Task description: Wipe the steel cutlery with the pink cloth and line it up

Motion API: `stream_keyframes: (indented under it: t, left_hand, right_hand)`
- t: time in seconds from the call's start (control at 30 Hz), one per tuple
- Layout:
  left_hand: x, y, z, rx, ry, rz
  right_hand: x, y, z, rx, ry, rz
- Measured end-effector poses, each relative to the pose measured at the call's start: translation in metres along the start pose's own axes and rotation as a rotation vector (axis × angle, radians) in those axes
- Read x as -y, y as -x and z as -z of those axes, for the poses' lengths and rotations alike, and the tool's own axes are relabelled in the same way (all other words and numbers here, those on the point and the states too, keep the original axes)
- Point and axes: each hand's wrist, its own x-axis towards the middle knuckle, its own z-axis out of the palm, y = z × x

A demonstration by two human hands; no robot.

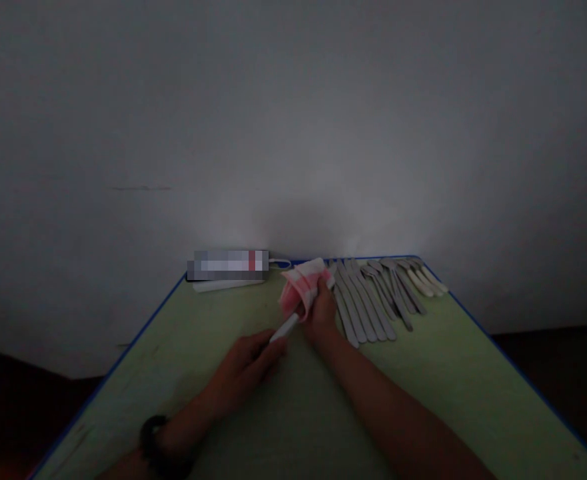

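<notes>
My left hand (pixel 253 357) is closed around the near end of a piece of cutlery with a smooth pale handle (pixel 284 328). The far end of that piece is hidden in a pink-and-white cloth (pixel 303 287), so I cannot tell its kind. Wrapped about the cloth, my right hand (pixel 322 312) presses it against the cutlery. Just right of this hand lies a row of several metal pieces with flat handles (pixel 366 310). Beyond them are metal spoons (pixel 380 287), and farther right several smaller pieces with cream handles (pixel 426 280).
A blurred box-like object (pixel 228 265) stands at the table's back left, with a white strip (pixel 228 286) before it and a white cord loop (pixel 280 263) beside it. The green table (pixel 173 353) has a blue edge and meets a grey wall (pixel 293 133). The light is dim.
</notes>
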Motion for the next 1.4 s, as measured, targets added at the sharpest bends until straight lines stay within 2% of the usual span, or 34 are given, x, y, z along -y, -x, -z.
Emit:
stream_keyframes:
  t: [0.17, 0.3, 0.4, 0.6, 0.8, 0.87, 1.03, 1.13, 1.27, 1.4]
  left_hand:
    - [0.001, -0.002, -0.006, -0.199, -0.225, -0.073]
    - [0.000, -0.004, -0.010, -0.136, -0.525, -0.010]
    - [-0.003, -0.005, -0.011, -0.094, -0.704, 0.051]
    - [-0.008, -0.005, -0.008, -0.040, -0.745, 0.077]
    - [-0.005, -0.003, -0.008, 0.000, -0.759, -0.044]
    - [-0.002, -0.002, -0.008, 0.021, -0.763, -0.085]
    - [0.004, 0.002, -0.010, 0.033, -0.735, -0.182]
    - [0.004, 0.003, -0.011, 0.019, -0.708, -0.187]
    - [0.005, 0.001, -0.013, -0.018, -0.686, -0.154]
    - [0.009, -0.001, -0.013, -0.054, -0.709, -0.124]
  right_hand:
    - [0.007, 0.014, 0.000, 0.018, 0.208, 0.123]
    - [0.009, 0.034, -0.005, 0.074, 0.327, 0.233]
    - [0.008, 0.040, -0.006, 0.065, 0.371, 0.222]
    - [0.011, 0.034, -0.003, 0.017, 0.420, 0.180]
    - [0.040, 0.008, -0.001, -0.122, 0.344, 0.214]
    - [0.055, 0.001, -0.002, -0.118, 0.243, 0.211]
    - [0.081, 0.002, -0.006, 0.025, 0.138, 0.211]
    - [0.075, 0.008, -0.008, 0.030, 0.147, 0.213]
    - [0.052, 0.014, -0.008, 0.040, 0.247, 0.206]
    - [0.033, 0.025, -0.009, -0.041, 0.294, 0.231]
